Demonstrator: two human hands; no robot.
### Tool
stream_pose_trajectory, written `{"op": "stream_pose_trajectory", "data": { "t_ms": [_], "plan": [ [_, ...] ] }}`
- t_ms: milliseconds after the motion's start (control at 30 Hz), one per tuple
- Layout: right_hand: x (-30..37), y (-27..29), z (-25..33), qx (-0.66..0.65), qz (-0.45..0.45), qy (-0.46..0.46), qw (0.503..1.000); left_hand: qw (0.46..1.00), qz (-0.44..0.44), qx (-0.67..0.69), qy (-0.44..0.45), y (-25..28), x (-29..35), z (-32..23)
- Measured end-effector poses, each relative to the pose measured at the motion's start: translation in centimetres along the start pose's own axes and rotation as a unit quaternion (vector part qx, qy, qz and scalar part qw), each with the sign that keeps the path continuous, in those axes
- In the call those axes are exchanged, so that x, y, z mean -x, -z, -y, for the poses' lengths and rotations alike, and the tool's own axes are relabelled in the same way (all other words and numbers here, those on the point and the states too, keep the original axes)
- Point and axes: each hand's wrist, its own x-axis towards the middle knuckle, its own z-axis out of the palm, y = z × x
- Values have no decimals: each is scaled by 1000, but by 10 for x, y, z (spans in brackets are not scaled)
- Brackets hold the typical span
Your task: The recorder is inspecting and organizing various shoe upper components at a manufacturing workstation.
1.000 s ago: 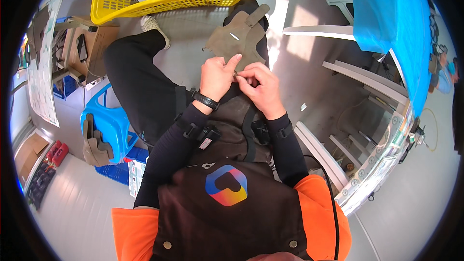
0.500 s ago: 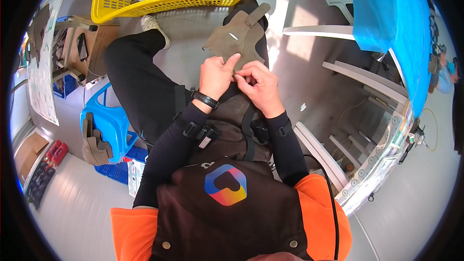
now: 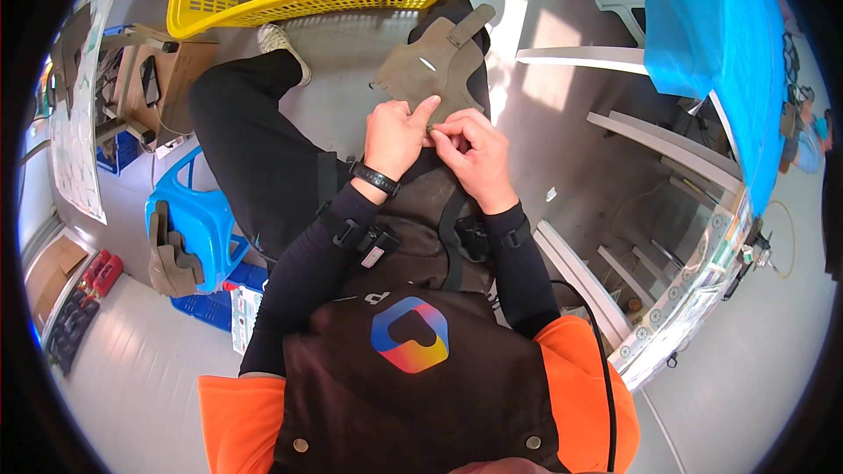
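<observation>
A flat grey-brown piece, cut in a curved outline like a shoe upper, lies over my right knee. It has a narrow slit in its middle and a strap-like tab at its far end. My left hand is closed at its near edge, thumb pointing up. Close beside it, my right hand pinches with thumb and forefinger at that same edge. A tiny bit shows between those fingertips, too small to name. The fingers hide the near end of the piece.
Beyond my knees stands a yellow basket with similar cut pieces in it. To the left, a blue stool carries stacked grey-brown pieces. At right are a blue-covered table and white frame bars.
The fingertips of my right hand have shifted very slightly at the piece's near edge. My left hand and the piece keep their places relative to each other.
</observation>
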Motion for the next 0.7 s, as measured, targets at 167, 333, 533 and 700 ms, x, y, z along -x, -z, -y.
{"op": "stream_pose_trajectory", "data": {
  "t_ms": [167,333,533,700],
  "plan": [
    [2,-3,-9,-45,-33,-11,998,999,-9,-19,-35,1,1,-3],
    [-1,-2,0,-8,-61,-14,998,994,16,104,19,0,7,-12],
    [1,-2,2,16,5,12,1000,1000,-1,-7,-10,2,0,-2],
    [4,-2,-15,-71,-83,-36,993,997,23,72,20,0,9,-22]
  ]
}}
